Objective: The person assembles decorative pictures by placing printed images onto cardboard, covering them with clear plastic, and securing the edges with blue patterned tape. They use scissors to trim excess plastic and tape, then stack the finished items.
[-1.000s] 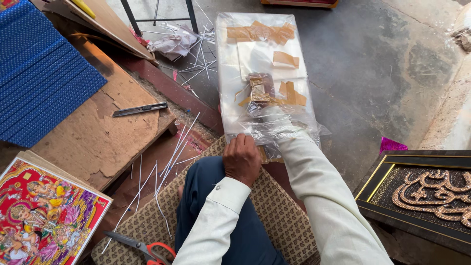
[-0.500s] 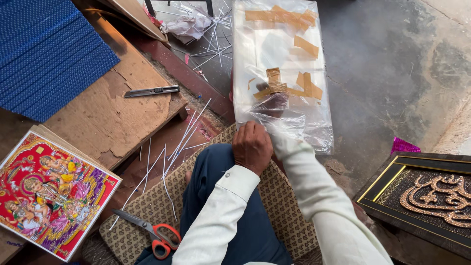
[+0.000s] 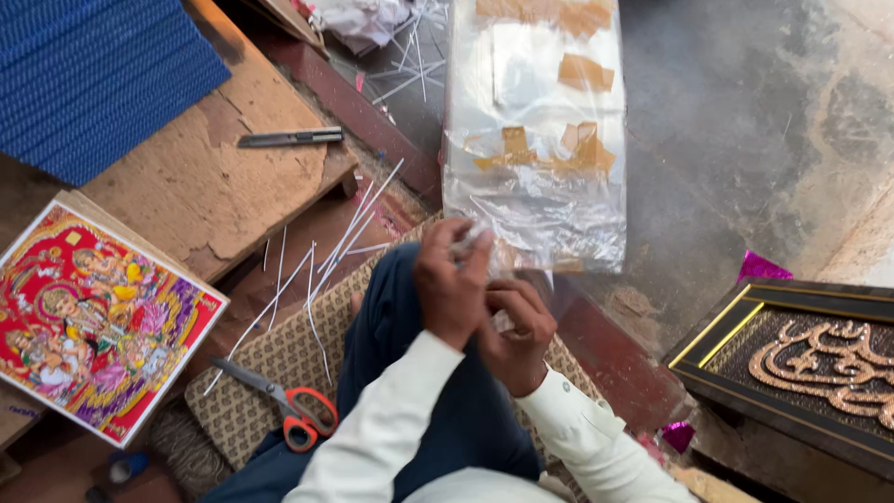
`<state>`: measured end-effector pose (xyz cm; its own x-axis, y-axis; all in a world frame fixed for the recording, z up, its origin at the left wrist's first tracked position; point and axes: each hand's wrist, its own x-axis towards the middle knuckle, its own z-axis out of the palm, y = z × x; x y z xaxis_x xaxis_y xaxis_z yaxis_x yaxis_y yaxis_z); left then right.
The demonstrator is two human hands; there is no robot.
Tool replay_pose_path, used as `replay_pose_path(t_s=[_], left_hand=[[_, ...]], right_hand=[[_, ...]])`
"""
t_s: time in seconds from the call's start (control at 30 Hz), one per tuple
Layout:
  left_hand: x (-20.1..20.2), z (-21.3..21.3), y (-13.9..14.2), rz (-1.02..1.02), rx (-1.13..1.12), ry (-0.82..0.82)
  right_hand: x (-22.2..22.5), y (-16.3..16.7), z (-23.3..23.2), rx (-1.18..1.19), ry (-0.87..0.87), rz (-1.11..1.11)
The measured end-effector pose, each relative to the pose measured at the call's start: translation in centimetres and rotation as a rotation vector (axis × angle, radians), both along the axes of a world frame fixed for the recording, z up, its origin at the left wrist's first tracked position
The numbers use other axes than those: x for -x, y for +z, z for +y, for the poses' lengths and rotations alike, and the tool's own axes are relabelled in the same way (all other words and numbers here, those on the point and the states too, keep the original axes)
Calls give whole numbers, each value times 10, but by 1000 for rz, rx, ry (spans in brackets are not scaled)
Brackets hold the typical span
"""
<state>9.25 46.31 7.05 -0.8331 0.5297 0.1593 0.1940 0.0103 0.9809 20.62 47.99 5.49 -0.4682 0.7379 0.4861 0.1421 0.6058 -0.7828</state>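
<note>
Looking down from the head camera, the left hand [image 3: 451, 284] is curled around a bit of crinkly clear plastic [image 3: 468, 240] and pinches it near the fingertips. The right hand [image 3: 514, 333] sits just below and beside it, with its fingers bent in; it may be holding a small piece of the same plastic, but the view is too blurry to be sure. Both hands are over the person's knee, in dark blue trousers [image 3: 400, 363]. The clear plastic runs up to a long flat thing wrapped in plastic sheet [image 3: 535, 140], which lies on the grey floor [image 3: 745, 121] just in front of the hands and has brown tape pieces [image 3: 579, 70] stuck on it. A woven mat [image 3: 279, 363] lies under the knee, and orange-handled scissors [image 3: 289, 410] rest on it. Thin white strips [image 3: 317, 270] are scattered near the mat. To the left is a bright colourful picture [image 3: 93, 321]. A grey cutter knife [image 3: 289, 138] lies on a brown board [image 3: 205, 177] beside a blue ribbed sheet [image 3: 93, 74]. On the right stands a black and gold frame [image 3: 792, 363].
</note>
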Motion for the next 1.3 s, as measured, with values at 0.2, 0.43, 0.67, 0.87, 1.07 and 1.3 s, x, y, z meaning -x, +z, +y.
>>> replay_pose_path(t_s=[0.2, 0.43, 0.67, 0.87, 1.07, 1.3], left_hand=[[34, -95, 29, -355, 256, -217], [47, -193, 70, -153, 338, -32], [58, -284, 108, 52, -32, 316], [129, -356, 72, 15, -398, 532], [195, -422, 3, 86, -426, 738], [240, -443, -98, -65, -374, 831]], right_hand=[[7, 61, -70, -281, 502, 48], [14, 77, -113, -168, 888, 130], [47, 41, -115, 469, 498, 182], [138, -7, -115, 1156, 740, -66], [234, -8, -120, 775, 940, -59], [320, -36, -128, 619, 928, -181]])
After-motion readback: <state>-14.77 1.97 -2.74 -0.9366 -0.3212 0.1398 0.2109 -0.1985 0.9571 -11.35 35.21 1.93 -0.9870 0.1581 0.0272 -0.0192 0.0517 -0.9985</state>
